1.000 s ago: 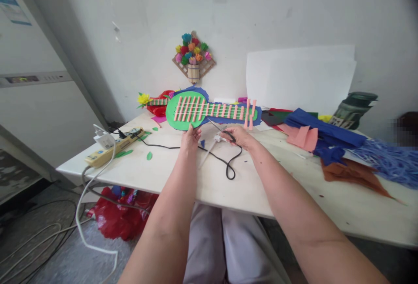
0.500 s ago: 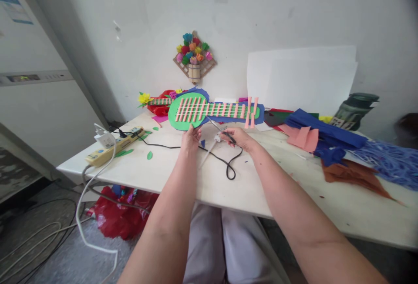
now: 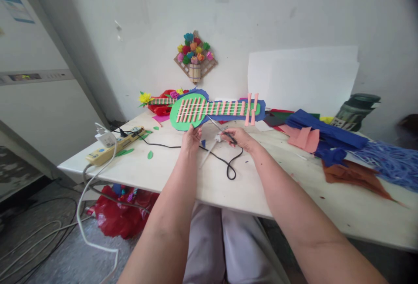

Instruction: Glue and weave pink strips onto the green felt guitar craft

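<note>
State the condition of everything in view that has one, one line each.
Left hand, gripping the craft lute at its round end
Craft lute, held up, blue paper showing behind its green front
Right hand, closed on the scissors
Scissors, pointing at the craft lute, blades apparently closed
Power strip, charger plugged in
Black cord, looped on the table
Bottle, lid on
Brown paper, crumpled
Red plastic bag, crumpled

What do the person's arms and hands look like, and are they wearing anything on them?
The left arm and right arm are bare as far as they show, without sleeves. The left hand and right hand have no gloves. No watch shows on either wrist.
</note>
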The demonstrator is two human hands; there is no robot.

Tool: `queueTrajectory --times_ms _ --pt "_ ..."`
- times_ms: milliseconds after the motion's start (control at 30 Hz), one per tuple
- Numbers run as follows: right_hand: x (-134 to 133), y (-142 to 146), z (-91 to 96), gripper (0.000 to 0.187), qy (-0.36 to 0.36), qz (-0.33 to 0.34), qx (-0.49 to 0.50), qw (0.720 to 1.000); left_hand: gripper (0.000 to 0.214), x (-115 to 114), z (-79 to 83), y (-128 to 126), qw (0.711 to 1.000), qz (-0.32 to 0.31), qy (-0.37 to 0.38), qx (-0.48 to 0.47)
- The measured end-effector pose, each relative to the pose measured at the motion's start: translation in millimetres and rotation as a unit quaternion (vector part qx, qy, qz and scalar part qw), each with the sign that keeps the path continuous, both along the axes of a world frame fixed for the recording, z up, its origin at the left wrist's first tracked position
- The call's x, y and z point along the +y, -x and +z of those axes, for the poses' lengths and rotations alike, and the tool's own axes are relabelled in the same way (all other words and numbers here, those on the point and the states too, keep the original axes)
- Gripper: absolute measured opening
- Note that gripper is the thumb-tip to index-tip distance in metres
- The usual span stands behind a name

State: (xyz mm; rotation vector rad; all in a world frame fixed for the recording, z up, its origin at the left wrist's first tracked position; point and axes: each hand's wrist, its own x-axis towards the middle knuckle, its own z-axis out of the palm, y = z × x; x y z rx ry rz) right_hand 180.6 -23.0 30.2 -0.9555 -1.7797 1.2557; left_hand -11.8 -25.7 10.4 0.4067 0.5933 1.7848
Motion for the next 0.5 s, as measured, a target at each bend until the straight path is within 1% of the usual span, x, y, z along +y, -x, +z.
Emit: queueTrajectory --times_ms 233,500 --pt "1.5 0.2 -0.1 0.042 0.003 -0.006 0.000 1.000 0.019 -1.2 1.5 -0.4 1.000 0.000 0.009 -0.009" --pt "-0.8 -0.8 2.4 0.042 0.002 -0.003 -0.007 1.000 0.016 -1.4 2.3 -1.1 1.000 0.007 0.019 -0.022"
